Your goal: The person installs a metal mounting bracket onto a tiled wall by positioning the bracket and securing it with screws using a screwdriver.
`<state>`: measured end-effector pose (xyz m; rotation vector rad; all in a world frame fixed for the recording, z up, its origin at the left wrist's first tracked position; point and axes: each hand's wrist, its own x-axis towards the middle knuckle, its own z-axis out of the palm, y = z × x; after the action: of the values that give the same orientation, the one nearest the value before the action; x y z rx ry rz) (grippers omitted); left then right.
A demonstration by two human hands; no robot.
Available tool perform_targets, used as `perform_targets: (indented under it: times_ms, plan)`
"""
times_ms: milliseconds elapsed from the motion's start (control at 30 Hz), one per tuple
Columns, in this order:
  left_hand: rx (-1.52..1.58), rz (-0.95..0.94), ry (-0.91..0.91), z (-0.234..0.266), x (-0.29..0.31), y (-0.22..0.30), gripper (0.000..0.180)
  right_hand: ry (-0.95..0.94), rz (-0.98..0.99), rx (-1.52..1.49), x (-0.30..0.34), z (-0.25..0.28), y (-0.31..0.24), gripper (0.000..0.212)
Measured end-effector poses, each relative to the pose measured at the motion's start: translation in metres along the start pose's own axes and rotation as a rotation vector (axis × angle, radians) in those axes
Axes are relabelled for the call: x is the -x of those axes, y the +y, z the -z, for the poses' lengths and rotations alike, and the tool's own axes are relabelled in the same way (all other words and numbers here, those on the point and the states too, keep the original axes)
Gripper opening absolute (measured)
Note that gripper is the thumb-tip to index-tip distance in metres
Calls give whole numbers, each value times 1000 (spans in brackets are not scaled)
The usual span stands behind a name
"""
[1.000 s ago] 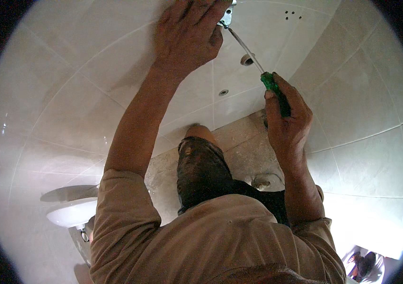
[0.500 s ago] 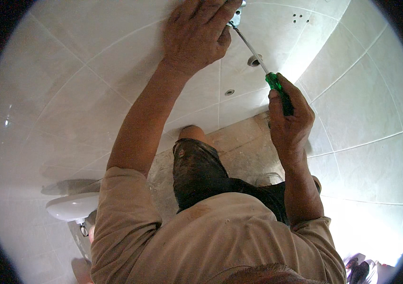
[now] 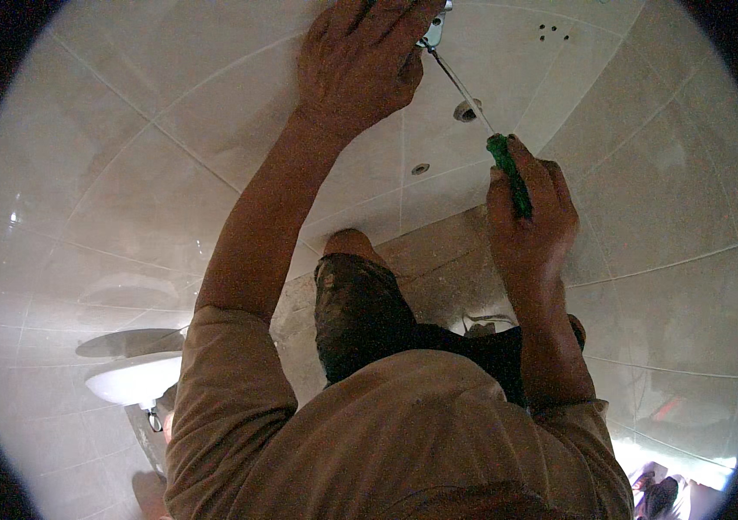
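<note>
At the top of the head view, my left hand (image 3: 358, 76) presses a small shiny metal bracket (image 3: 435, 33) against the tiled wall. Its fingers cover most of the bracket and are partly cut off by the picture's edge. My right hand (image 3: 535, 217) grips the green handle of a screwdriver (image 3: 502, 152). From there the long metal shaft slants up and left, and its tip meets the lower edge of the bracket. Whether a screw sits under the tip is too small to tell.
Right of the bracket, several small holes (image 3: 552, 33) mark the wall. Below are a round pipe opening (image 3: 468, 110) and a smaller fitting (image 3: 421, 169). A white basin (image 3: 133, 380) juts out at lower left. Rough bare floor (image 3: 447, 251) lies around my knee.
The light has dimmed, especially on the right. My right hand's fingers have shifted a little on the handle; the screwdriver tip and my left hand stay at the bracket.
</note>
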<state>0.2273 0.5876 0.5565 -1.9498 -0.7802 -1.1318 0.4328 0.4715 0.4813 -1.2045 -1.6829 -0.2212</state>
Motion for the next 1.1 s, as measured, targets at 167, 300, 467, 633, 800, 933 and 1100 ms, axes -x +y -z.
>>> perform_targets:
  times_ms: [167, 300, 467, 633, 800, 933, 1100]
  plan:
    - [11, 0, -41, -2, 1, -3, 58, -185, -494, -438, -8, 15, -19, 34]
    - [50, -3, -40, -8, 0, -1, 57, -216, -719, -531, -14, 21, -24, 36]
    - [53, 13, -89, -7, 0, 1, 57, -127, 11, 24, -8, 14, -16, 25]
    - [62, 35, -56, -7, 0, 3, 58, -184, -397, -312, -16, 17, -29, 23]
    - [72, 19, -22, -10, 0, 3, 59, -252, -1032, -922, -28, 29, -39, 23]
    - [89, 24, -41, -7, -4, 4, 61, -194, -180, -189, -18, 22, -13, 25]
    - [79, -3, -14, -7, -6, 5, 61, -162, 61, 274, -17, 23, -23, 28]
